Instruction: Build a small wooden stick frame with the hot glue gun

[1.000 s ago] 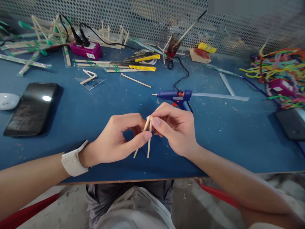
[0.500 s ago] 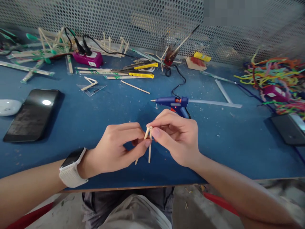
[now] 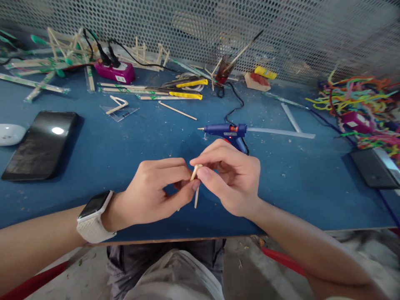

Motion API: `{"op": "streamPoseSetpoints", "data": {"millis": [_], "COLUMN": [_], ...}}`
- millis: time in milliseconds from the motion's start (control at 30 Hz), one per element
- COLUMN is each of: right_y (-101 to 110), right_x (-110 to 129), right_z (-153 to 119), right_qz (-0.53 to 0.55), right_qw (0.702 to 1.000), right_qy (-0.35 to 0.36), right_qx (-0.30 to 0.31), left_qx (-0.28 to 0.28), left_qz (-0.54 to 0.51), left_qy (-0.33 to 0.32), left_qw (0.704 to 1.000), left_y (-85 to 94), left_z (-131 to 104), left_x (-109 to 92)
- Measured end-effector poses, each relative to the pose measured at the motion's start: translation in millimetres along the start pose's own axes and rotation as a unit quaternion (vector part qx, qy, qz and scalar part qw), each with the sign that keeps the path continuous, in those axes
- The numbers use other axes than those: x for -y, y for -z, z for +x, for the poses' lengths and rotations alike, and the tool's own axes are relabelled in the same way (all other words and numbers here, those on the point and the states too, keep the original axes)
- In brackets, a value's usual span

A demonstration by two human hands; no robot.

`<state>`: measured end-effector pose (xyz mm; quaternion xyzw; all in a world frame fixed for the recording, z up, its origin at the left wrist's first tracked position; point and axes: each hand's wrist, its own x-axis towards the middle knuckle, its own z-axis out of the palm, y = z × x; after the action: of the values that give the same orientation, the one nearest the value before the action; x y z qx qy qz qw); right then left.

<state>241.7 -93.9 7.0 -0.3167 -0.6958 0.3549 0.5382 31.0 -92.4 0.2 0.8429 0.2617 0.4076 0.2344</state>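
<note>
My left hand (image 3: 156, 189) and my right hand (image 3: 233, 179) meet over the near middle of the blue table (image 3: 125, 141). Together they pinch a small piece made of thin wooden sticks (image 3: 196, 187) joined at the top. One stick hangs down below my fingers; the other is mostly hidden behind my left thumb. A white-banded watch (image 3: 93, 216) sits on my left wrist. A blue hot glue gun (image 3: 226, 131) lies just beyond my right hand, nozzle pointing left, with a clear glue stick (image 3: 281, 133) out its back.
A black phone (image 3: 39, 143) and a white object (image 3: 11, 134) lie at left. Stick structures (image 3: 68, 48), a magenta power strip (image 3: 114, 71), yellow-handled cutters (image 3: 184, 89) and a cup of brushes (image 3: 225, 68) line the back. Coloured pipe cleaners (image 3: 362, 98) pile at right.
My fingers have closed further over the stick piece, so only one leg shows below them. The hands stay in the same place over the table.
</note>
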Motion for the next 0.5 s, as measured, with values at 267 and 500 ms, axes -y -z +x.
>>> {"op": "streamPoseSetpoints", "data": {"millis": [267,500], "right_y": [-2.3,-1.5], "right_x": [1.2,1.0], "right_z": [-0.3,0.4], "right_qz": [-0.022,-0.013], "right_qw": [0.999,1.0], "right_qy": [0.024,0.015], "right_qx": [-0.009,-0.003], "left_qx": [-0.005,-0.007], "left_qz": [-0.007,0.0], "left_qy": [-0.007,-0.007], "left_qw": [1.0,1.0], "left_y": [-1.0,-1.4], "left_z": [-0.6,-0.3], "left_x": [-1.4,-1.7]}}
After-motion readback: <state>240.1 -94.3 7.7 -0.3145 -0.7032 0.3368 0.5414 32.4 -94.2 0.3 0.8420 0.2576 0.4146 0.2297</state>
